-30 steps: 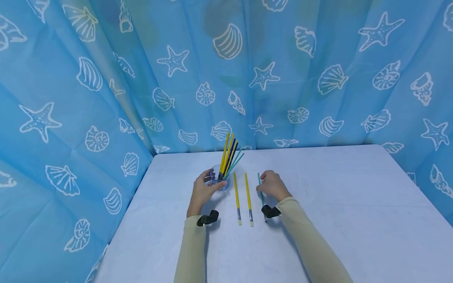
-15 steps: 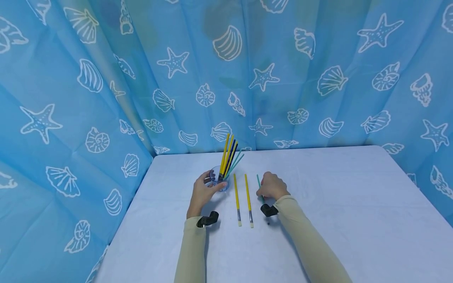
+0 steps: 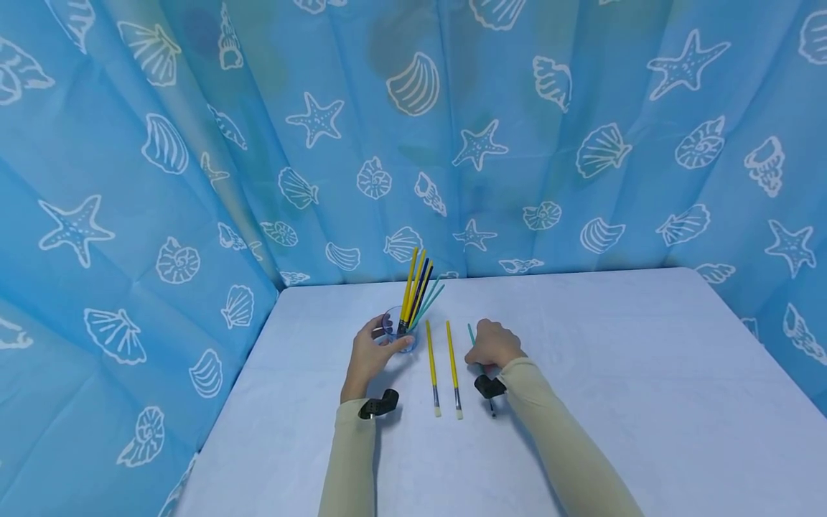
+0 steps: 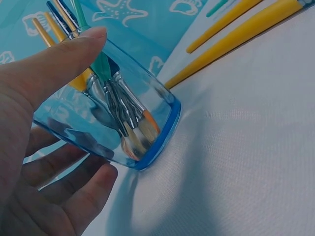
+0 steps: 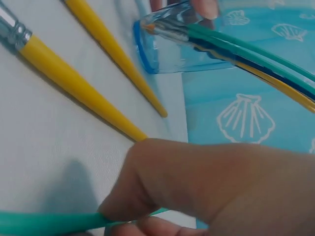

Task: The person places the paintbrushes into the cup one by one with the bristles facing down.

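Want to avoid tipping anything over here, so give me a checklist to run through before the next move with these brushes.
1. Cup steadied: ok; the left hand grips the clear cup.
2. Brush in hand: ok; the right hand pinches the green brush.
3. Held brush fully off the table: cannot tell; the views do not settle it.
4. Brushes in the cup bristles down: ok, as far as the left wrist view shows.
5. Room at the cup's mouth: ok; those handles lean to one side, leaving part open.
6. All loose brushes gathered: not ok; two yellow brushes lie between the hands.
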### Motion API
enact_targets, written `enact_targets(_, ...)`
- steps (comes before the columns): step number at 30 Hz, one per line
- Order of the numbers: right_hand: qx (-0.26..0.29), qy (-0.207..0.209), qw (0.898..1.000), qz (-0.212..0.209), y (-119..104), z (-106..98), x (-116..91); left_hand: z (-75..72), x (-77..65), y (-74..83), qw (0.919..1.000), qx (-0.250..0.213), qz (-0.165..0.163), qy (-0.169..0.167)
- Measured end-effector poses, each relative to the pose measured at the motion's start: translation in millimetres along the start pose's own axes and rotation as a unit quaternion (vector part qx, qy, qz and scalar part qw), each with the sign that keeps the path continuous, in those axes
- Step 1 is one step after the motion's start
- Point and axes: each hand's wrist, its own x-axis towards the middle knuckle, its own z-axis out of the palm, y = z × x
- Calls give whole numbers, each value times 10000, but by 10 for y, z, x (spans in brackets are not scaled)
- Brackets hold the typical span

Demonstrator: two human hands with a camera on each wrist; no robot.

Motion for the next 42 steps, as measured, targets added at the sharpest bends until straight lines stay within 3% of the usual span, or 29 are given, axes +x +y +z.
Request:
enact_targets(4, 775, 20, 9970, -45, 73, 30, 15, 0, -2, -8, 10000, 15, -14, 18)
enact_targets(10, 1901, 82, 9817, -56, 134, 35, 19, 9, 13, -14, 10000, 11, -10, -4)
enact_targets(19, 3161, 190, 9482, -238, 175, -35, 11, -4, 9, -11, 10000, -41, -10, -15)
enact_targets(23, 3710, 250, 9277, -326, 159, -68, -17, -5, 9, -12, 10000, -20, -16, -23)
enact_targets(28, 4155, 332, 9079, -440, 136, -93, -45, 0, 22, -17, 10000, -17, 7, -45)
enact_targets(42, 4857, 454, 8689, -835, 10, -162, -129, -12, 30, -19, 10000, -5, -28, -20)
